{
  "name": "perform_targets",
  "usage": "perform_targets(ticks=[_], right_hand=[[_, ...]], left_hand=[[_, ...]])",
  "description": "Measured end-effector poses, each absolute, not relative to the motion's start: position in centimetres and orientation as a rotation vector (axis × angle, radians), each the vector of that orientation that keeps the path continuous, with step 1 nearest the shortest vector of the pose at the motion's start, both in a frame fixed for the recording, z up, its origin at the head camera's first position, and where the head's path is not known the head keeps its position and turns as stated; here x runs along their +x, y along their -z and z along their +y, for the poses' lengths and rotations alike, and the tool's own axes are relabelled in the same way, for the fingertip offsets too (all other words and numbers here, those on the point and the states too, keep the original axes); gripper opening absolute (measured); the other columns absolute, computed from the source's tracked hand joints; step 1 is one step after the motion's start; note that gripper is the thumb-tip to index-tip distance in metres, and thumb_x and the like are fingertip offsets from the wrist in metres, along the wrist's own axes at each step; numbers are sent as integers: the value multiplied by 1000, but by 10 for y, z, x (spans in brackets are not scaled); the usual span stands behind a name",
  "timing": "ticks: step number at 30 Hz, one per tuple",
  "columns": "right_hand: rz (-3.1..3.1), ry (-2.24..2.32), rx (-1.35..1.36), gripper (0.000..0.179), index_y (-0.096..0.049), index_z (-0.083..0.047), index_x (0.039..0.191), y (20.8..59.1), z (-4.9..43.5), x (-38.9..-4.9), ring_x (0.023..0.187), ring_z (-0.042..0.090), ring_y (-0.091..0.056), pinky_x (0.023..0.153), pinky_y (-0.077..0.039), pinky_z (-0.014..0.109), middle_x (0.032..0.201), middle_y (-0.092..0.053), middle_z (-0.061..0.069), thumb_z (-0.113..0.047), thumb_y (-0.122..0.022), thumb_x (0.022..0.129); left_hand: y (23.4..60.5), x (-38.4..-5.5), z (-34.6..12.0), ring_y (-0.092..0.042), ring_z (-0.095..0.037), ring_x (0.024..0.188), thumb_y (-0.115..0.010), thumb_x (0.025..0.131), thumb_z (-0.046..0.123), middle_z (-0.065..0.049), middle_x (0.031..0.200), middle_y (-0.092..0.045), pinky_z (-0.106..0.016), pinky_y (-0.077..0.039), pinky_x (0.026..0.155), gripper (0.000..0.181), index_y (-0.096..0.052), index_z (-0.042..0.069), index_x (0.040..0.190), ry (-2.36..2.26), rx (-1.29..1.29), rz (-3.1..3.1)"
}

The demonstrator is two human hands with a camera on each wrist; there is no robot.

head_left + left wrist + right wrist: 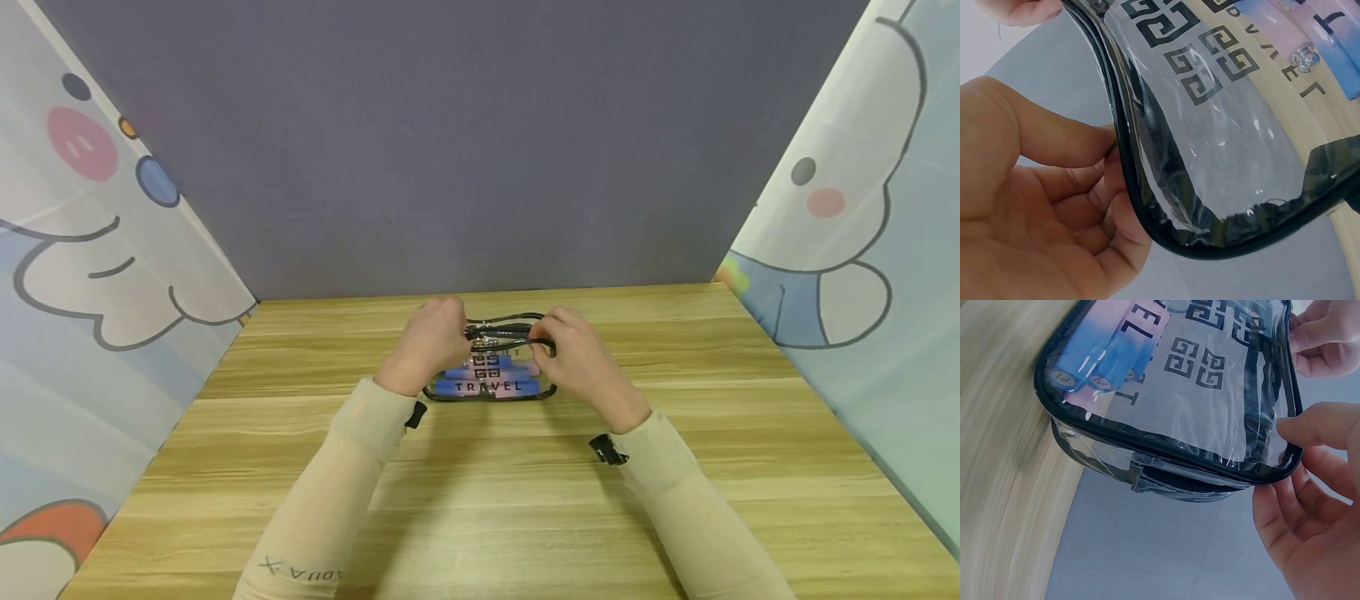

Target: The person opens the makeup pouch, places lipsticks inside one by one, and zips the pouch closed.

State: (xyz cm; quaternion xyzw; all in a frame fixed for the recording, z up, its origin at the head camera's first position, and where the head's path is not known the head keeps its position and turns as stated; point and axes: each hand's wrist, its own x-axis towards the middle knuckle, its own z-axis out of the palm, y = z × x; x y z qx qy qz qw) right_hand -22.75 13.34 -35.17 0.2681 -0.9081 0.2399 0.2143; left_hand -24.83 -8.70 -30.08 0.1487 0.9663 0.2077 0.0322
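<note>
A clear plastic toiletry bag (487, 398) with black piping stands on the table, with "TRAVEL" and square black motifs printed on its front. Several pink-and-blue tubes (1110, 359) lie low inside it. At the bag's upper left corner, my left hand (431, 337) pinches a small dark zipper pull (1112, 148) between thumb and forefinger, mostly hidden by them. My right hand (577, 354) grips the upper right corner, its thumb (1310, 425) on the clear front panel and its fingers behind the black edge. Between the hands, the top edges (506, 318) stand apart.
The bag is on a wood-grain table (480, 500), towards its back. Behind rises a plain grey panel (480, 150). Cartoon-printed cloths hang at the left (75, 250) and right (862, 208) sides. A dark strap piece (609, 450) hangs at the right cuff.
</note>
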Motion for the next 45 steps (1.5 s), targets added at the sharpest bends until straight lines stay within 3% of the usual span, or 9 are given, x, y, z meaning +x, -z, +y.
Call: perform_targets(ticks=[23, 30, 45], right_hand=[[-2537, -662, 735, 11, -72, -1, 97, 352, 133, -227, 88, 23, -59, 78, -53, 37, 95, -63, 7, -1, -73, 87], [-2530, -663, 744, 10, -72, -1, 97, 351, 133, -228, 89, 24, -59, 79, -53, 38, 95, -63, 8, -1, -73, 87], [-2531, -670, 739, 10, -72, -1, 97, 352, 134, -228, 89, 24, -59, 80, -53, 39, 95, -63, 8, -1, -73, 87]], left_hand=[[303, -248, -95, -14, -11, 52, -53, 72, -11, 4, 57, -17, -27, -19, 48, 38, -30, 17, 61, -609, 467, 3013], [302, -248, -99, -16, -10, 50, -51, 67, -13, 5, 55, -20, -26, -21, 45, 33, -33, 15, 63, -582, 439, 3034], [300, -249, -103, -14, -11, 52, -49, 68, -13, 5, 56, -18, -27, -20, 48, 33, -32, 16, 63, -564, 424, 3033]])
